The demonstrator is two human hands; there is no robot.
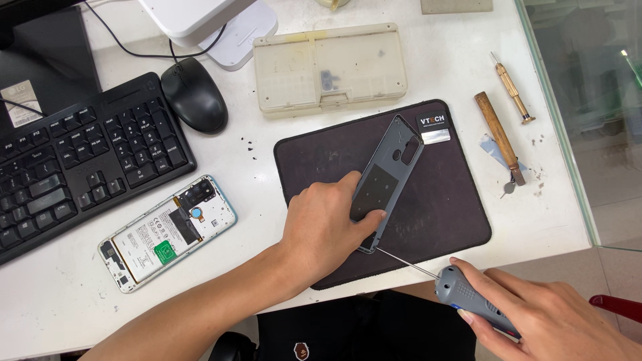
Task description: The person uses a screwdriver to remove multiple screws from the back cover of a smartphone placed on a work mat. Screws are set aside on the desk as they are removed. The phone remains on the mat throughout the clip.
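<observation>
My left hand point(326, 226) presses down on the lower end of a grey phone back cover point(389, 175) that lies inside-up on a dark work mat point(441, 200). A grey-handled screwdriver point(468, 301) sits in my right hand point(542, 317), and its thin shaft points up-left so that the tip touches the cover's bottom corner. An opened phone point(167, 232) with its battery and boards exposed lies on the white table to the left of the mat.
A black keyboard point(73, 160) and black mouse point(194, 97) sit at the upper left. A clear parts box point(330, 67) stands behind the mat. A wooden-handled tool point(498, 134) and a small brass screwdriver point(511, 87) lie right of the mat, near the table's glass edge.
</observation>
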